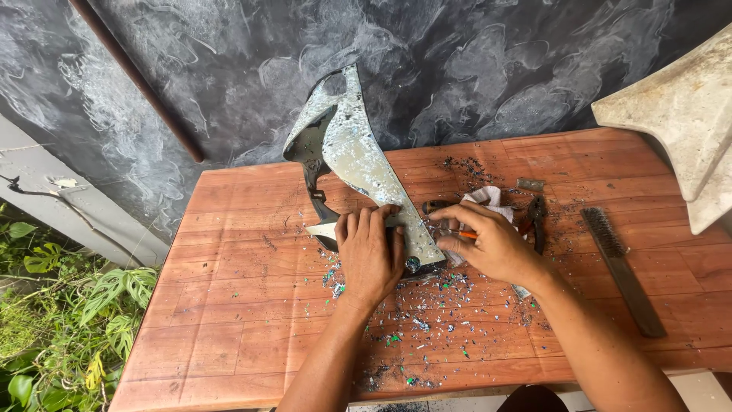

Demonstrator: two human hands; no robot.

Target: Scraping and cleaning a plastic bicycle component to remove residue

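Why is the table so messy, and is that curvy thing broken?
Small flakes in several colours are scattered over the wooden table, thickest near both hands. The curved panel under the left hand looks patchy and worn, as if its coating has come off. No break is visible.

A reddish-brown wood-grain pattern is shown on the table (229, 305), speckled with blue, green and white paint flakes (415, 324). The curved panel (358, 160) is mottled pale grey-green over black. The wall (473, 69) is marbled charcoal with white swirls.
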